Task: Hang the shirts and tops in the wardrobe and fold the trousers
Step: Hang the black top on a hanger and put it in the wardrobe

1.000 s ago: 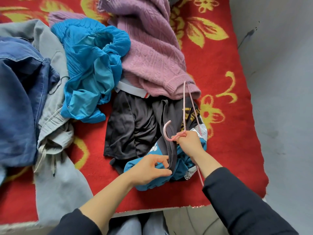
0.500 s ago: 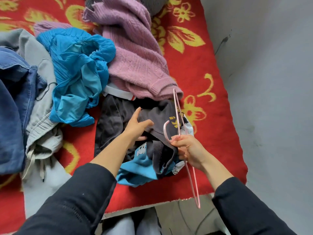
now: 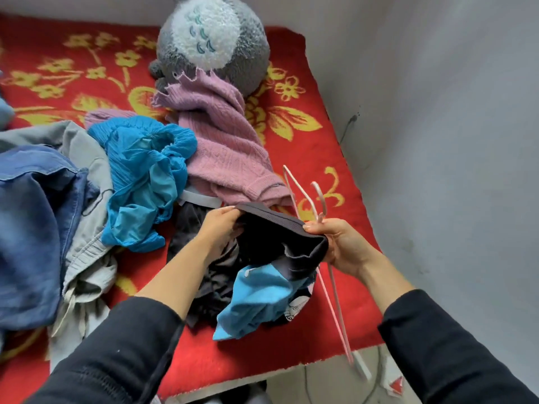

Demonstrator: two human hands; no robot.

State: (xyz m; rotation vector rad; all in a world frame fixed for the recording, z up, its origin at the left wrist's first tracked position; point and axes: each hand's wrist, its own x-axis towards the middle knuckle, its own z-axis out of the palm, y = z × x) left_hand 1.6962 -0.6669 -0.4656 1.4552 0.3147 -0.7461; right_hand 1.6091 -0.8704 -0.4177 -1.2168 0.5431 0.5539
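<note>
Gripping the ribbed edge of a black-and-blue top (image 3: 277,237), raised just above the near part of the bed (image 3: 320,158): left hand (image 3: 217,231) curled round one end, right hand (image 3: 347,249) pinching the other end together with a pink wire hanger (image 3: 320,199). Just behind, a purple knit sweater (image 3: 224,150). Further left, a crumpled teal garment (image 3: 145,176), grey drawstring trousers (image 3: 87,258) and blue denim (image 3: 32,223). At the far end, a grey plush toy (image 3: 213,45) touching the sweater.

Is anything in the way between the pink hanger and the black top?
Nothing visible. The right hand grips the pink hanger and one end of the black top edge together; the left hand holds the other end.
</note>
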